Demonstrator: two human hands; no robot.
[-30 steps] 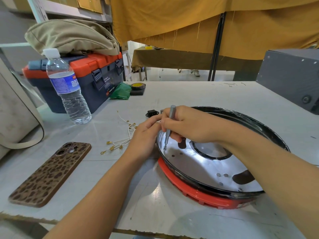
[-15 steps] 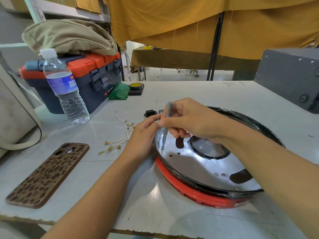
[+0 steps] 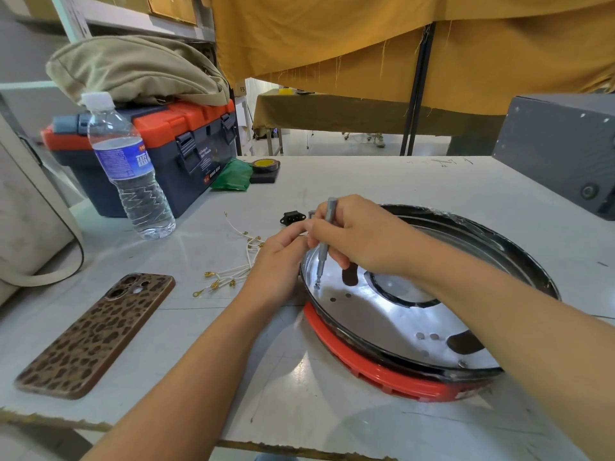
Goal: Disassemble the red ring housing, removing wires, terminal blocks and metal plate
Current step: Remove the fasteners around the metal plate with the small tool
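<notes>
Right hand [image 3: 359, 234] grips a screwdriver [image 3: 324, 241], tip on the metal plate [image 3: 382, 314] atop the red ring housing [image 3: 366, 371]; left hand [image 3: 278, 261] holds its rim.

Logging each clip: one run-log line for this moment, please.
right hand: grips screwdriver, tip on metal plate | left hand: steadies plate rim | wires: on table

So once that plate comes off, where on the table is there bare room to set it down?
Bare table lies beyond the housing, between the tape and the grey box. Another patch lies near the front edge, between the phone and the housing. It is crowded around the wires, bottle and toolbox.
</notes>
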